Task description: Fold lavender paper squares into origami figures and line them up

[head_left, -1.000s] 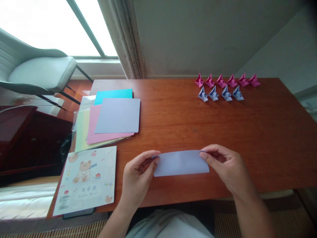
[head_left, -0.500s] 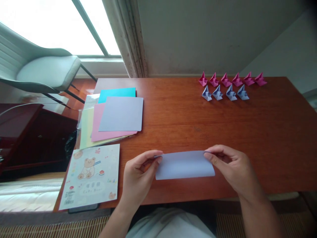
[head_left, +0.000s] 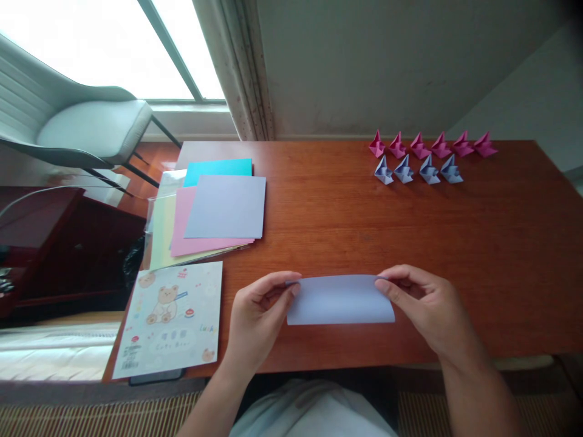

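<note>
A pale lavender sheet of paper (head_left: 340, 301), looking like a wide rectangle, is held between my two hands over the front part of the wooden table. My left hand (head_left: 263, 315) pinches its upper left corner between thumb and fingers. At the upper right corner, my right hand (head_left: 419, 300) grips the paper the same way. The sheet bows slightly, and its lower edge hangs nearest to me. Whether it is one layer or folded double, I cannot tell.
On the table (head_left: 319, 212), a stack of coloured paper topped by a lavender sheet (head_left: 228, 206) lies left, above a bear-printed cover (head_left: 173, 328). Back right stand rows of pink origami figures (head_left: 419, 145) and lavender origami figures (head_left: 429, 171). A chair (head_left: 91, 127) is beyond the left side.
The view has shifted slightly. Both hands keep their pinch on the paper, and its lower edge sits a little higher and straighter than before.
</note>
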### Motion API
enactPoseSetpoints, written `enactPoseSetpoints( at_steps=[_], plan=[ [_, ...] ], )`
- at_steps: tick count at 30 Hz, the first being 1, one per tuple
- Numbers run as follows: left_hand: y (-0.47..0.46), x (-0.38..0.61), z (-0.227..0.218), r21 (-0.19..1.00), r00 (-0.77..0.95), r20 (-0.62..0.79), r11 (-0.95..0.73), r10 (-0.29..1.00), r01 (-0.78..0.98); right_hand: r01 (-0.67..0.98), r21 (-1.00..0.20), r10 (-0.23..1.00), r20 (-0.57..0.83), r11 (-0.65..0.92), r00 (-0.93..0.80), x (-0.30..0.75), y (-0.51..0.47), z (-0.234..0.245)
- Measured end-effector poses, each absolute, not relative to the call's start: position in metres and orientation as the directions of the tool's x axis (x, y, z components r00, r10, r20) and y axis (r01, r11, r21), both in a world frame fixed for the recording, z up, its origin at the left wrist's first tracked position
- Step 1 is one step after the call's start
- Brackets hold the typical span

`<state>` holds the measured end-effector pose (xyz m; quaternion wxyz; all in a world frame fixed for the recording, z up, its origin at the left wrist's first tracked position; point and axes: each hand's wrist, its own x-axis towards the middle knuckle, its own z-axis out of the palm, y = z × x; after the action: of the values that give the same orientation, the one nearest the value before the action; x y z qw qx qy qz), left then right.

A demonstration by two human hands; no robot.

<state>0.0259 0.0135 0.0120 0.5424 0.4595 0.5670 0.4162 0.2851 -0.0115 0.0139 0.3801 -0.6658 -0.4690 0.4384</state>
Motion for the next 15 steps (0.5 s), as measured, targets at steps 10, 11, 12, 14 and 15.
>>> enactPoseSetpoints(
  at_steps=[10,11,12,14,15],
  plan=[
    [0.0123,0.0234,0.0084,0.977,-0.005,-0.201,0.201,0.98,0.077,0.275,-0.929,0.964,-0.207,-0.248,0.169,0.2863,-0.0122,0.0093],
    [0.0121,0.0231,0.0082,0.976,-0.008,-0.2,0.2,0.98,0.081,0.273,-0.929,0.963,-0.207,-0.248,0.17,0.2862,-0.0123,0.0093],
    [0.012,0.023,0.0081,0.976,-0.01,-0.2,0.2,0.98,0.086,0.272,-0.93,0.963,-0.207,-0.248,0.171,0.2861,-0.0123,0.0094],
    [0.0122,0.0232,0.0085,0.976,-0.012,-0.198,0.198,0.98,0.094,0.272,-0.93,0.964,-0.206,-0.247,0.169,0.2857,-0.0123,0.0099],
    [0.0124,0.0234,0.0089,0.976,-0.013,-0.196,0.196,0.981,0.094,0.271,-0.931,0.965,-0.204,-0.244,0.167,0.2854,-0.0123,0.0102]
  ],
)
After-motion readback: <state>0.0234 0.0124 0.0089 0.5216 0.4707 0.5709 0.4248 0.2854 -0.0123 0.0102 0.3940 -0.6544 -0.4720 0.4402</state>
